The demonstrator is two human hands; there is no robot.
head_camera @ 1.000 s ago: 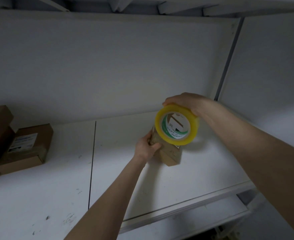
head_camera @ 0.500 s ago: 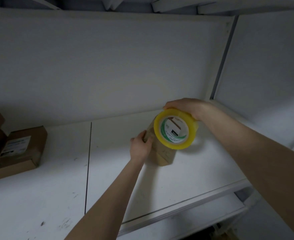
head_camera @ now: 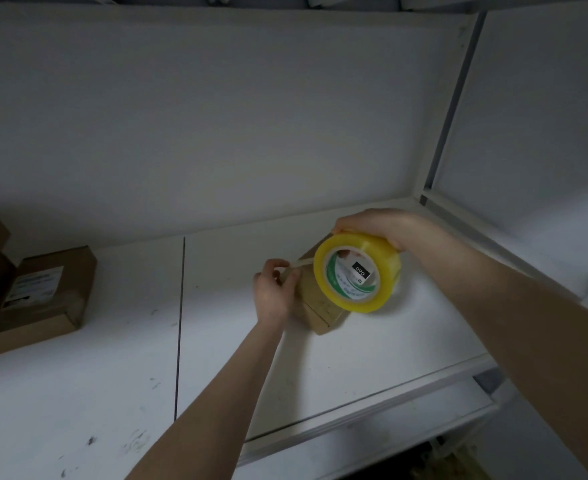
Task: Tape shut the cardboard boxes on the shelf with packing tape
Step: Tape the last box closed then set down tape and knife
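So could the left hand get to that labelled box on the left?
Probably yes: nothing stands on the shelf between the left hand and the labelled box, though it is pinching the tape end.

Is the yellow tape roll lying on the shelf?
No, the right hand grips the tape roll and holds it clear of the shelf, over the small box.

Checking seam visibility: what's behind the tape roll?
A small cardboard box on the shelf; only its near left part shows. The tape roll, held in the right hand, covers the rest, so its top seam cannot be seen.
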